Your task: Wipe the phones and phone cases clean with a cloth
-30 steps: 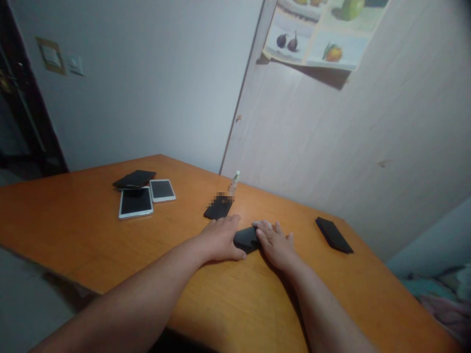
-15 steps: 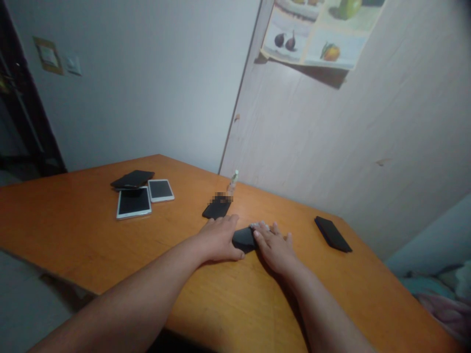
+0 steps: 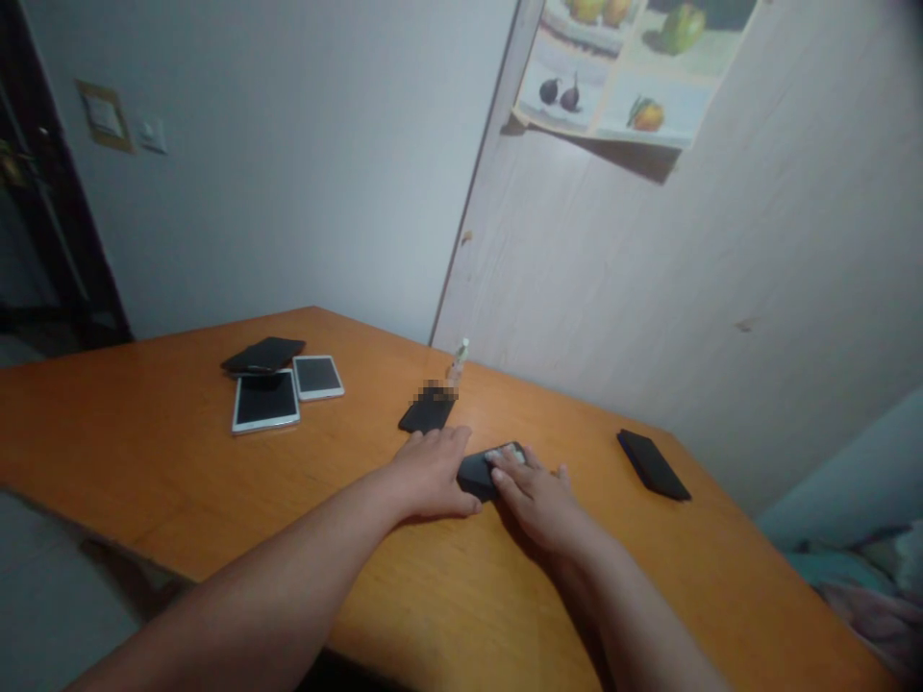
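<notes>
A dark, flat device like a phone or small tablet (image 3: 476,473) lies on the wooden table between my hands. My left hand (image 3: 433,471) lies over its left end, thumb along the near edge and fingers toward the far edge, holding it. Across the right part rests my right hand (image 3: 534,495), its fingers pressed flat on a small whitish piece (image 3: 511,455) that looks like a wipe. Most of that piece is hidden under the fingers. Just beyond my left hand is a black flat device (image 3: 427,411), partly blurred out, with a small clear bottle (image 3: 459,359) behind it.
On the left of the table (image 3: 165,432) lie two white-framed tablets, a larger one (image 3: 266,401) and a smaller one (image 3: 318,377), beside a black folded case (image 3: 263,356). Toward the right edge lies another black case (image 3: 653,465). Walls stand behind the table.
My right hand has slid slightly left and toward me over the dark device, the whitish piece moving with it. The device's far right corner shows now. My left hand stays in place.
</notes>
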### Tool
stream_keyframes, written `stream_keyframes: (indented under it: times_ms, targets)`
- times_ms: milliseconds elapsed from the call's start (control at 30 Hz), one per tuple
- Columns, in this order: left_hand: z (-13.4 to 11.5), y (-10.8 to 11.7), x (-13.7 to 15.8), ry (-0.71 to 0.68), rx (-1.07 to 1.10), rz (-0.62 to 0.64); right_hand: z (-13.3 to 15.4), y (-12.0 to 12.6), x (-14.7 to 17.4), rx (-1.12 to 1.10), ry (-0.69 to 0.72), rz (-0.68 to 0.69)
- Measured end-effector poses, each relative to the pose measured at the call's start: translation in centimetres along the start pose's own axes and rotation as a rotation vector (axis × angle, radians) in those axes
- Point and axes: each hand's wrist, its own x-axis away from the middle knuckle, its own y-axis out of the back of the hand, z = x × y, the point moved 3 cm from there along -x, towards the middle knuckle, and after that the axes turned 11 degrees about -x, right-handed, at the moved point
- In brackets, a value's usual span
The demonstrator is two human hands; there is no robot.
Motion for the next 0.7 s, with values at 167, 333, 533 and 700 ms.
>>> stream_keyframes:
  times_ms: [167, 333, 533, 700]
  targets:
    - [-0.1, 0.2, 0.1, -0.01, 0.0, -0.012, 0.6, 0.4, 1.1, -0.051, 0.076, 0.119]
    - [-0.2, 0.4, 0.1, -0.002, -0.008, 0.02, -0.9, 2.0, 0.9, 0.025, -0.085, 0.022]
    - [-0.2, 0.4, 0.2, -0.031, 0.0, -0.003, 2.2, 1.5, 2.5, -0.064, 0.169, 0.168]
    - [-0.2, 0.4, 0.1, -0.023, -0.015, 0.013, 1.0, 2.5, 2.3, -0.049, 0.011, 0.077]
